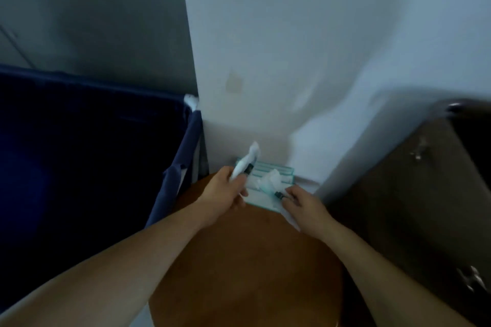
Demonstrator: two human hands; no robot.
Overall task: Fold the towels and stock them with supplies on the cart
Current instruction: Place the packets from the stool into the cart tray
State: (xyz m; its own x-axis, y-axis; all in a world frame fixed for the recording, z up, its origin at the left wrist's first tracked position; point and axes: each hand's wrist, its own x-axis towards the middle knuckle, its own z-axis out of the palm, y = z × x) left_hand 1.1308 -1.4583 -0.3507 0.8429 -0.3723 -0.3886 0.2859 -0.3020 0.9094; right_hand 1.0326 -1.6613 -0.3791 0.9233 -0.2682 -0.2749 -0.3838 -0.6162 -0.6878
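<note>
Left hand [228, 188] is curled round a white dark-capped tube [245, 160], raised clear of the teal-edged box [281, 171]. Right hand [305, 202] pinches the cap end of a second tube [269, 184] lying over that box on the round table [239, 260]. Judged purpose: gathering supplies for the blue cart bag [79, 141] just to the left.

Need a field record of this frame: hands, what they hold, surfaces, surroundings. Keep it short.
left hand: grips a white tube with a dark cap, raised over the box
right hand: pinches the dark-capped end of a second tube, low over the box
box: white with teal edges, on the table's far side by the wall
table: round, brown
left of table: dark blue fabric bin
right of table: dark cabinet with metal handles
image quality: blurred, labels unreadable
</note>
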